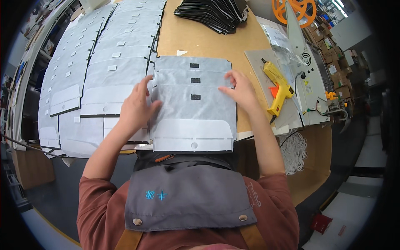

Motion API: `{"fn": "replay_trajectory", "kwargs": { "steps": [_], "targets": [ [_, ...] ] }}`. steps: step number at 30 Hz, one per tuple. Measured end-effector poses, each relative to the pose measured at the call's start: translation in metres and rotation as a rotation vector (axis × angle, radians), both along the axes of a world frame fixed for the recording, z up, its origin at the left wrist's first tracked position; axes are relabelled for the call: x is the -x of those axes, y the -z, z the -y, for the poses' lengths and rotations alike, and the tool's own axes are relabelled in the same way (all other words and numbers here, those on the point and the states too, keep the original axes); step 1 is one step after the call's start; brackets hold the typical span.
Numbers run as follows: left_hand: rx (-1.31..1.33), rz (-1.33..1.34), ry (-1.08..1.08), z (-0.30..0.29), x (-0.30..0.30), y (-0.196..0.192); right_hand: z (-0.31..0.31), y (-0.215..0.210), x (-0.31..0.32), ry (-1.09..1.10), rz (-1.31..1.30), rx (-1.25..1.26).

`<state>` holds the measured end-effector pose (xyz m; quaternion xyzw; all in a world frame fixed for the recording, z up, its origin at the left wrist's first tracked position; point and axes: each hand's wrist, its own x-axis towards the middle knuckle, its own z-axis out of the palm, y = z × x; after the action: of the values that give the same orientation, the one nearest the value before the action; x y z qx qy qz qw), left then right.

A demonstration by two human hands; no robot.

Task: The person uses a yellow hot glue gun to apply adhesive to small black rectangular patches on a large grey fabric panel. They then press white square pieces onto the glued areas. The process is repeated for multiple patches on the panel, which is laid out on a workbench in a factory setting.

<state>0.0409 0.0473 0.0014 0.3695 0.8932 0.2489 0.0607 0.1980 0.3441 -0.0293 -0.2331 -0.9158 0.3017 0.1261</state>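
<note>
Pale grey cloth sheets (193,110), overlapped with three black patches showing, lie in front of the person; lowest dark strip at the near table edge. Left hand (139,102) open, fingers spread, at their left side; right hand (241,89) open, fingers loosely bent, at their right side. Neither grips; contact unclear. Bare tan table (177,31) beyond the far edge, up to a dark stack (212,14). Narrow bare strip on the right, right forearm across it. Left side crowded: rows of similar sheets (112,89) close alongside. Farther right, yellow glue gun (279,87) on a grey board (254,62), then a machine (306,60).
</note>
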Motion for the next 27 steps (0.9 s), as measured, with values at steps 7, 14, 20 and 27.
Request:
{"fn": "replay_trajectory", "kwargs": {
  "steps": [7,14,20,27],
  "targets": [
    [0.085,-0.182,0.132,-0.07,0.079,0.006,-0.048,0.018,0.055,0.013,0.001,-0.302],
    [0.334,-0.058,0.285,-0.106,0.135,0.006,-0.074,-0.002,0.073,-0.026,0.243,-0.057],
    [0.198,0.109,0.315,-0.083,0.146,0.017,-0.035,-0.003,0.026,-0.014,0.085,0.313],
    [0.045,0.211,0.232,-0.058,0.109,0.01,0.002,0.022,0.004,0.045,-0.307,0.283]
  ]
}}
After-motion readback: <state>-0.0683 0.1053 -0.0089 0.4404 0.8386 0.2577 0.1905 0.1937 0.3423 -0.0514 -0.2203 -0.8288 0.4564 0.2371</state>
